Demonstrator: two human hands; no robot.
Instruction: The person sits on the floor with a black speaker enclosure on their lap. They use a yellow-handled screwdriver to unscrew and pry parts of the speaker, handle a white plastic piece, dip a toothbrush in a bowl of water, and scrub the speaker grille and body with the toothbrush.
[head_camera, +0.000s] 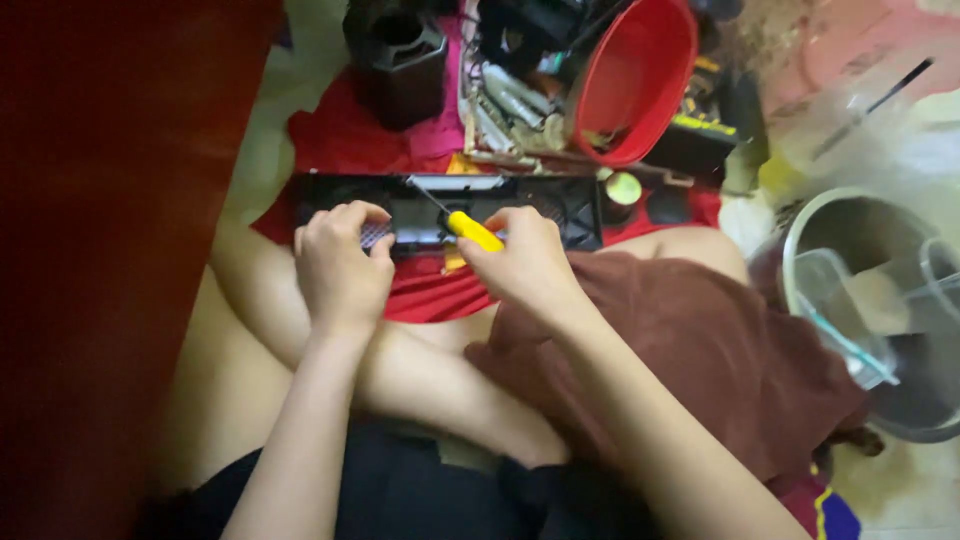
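Right hand (525, 262): clenched round the yellow handle of a screwdriver (470, 230), its thin shaft slanting up-left onto the panel.
Left hand (340, 265): fingers curled over the panel's near edge, gripping it.
Panel (560, 205): long, black, lying crosswise on a red cloth (330, 135) above the knees.
Bucket (640, 75): red, tipped, just beyond the panel's right half.
Black box (405, 65): beyond the panel's left half.
Tubes (510, 100): pale, between box and bucket.
Brown cloth (700, 350): over the right leg, nearer than the panel.
Steel pot (800, 240): well right of the panel.

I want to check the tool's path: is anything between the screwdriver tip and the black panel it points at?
Nothing visible: the screwdriver in the right hand reaches the black panel unobstructed; the left hand rests aside.
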